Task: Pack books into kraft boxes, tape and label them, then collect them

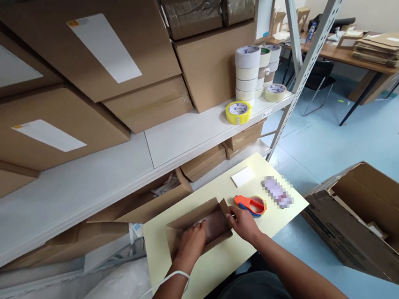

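A small open cardboard box [199,214] sits on the pale yellow table. My left hand [193,240] reaches inside it, with its fingers stretched along the box floor and some of them hidden. At the box's right end, my right hand [243,223] grips the end wall between thumb and fingers. Just beyond the right hand lies an orange and blue tape dispenser [247,203] with a roll of tape in it. A small white card or pad [243,177] lies farther back on the table.
The yellow table [257,165] stands against a shelf [183,127] stacked with cartons. Tape rolls [248,69] and a yellow tape roll [238,112] stand on it. A blurred flat object [277,191] lies at the table's right. A large open carton [351,229] stands on the floor.
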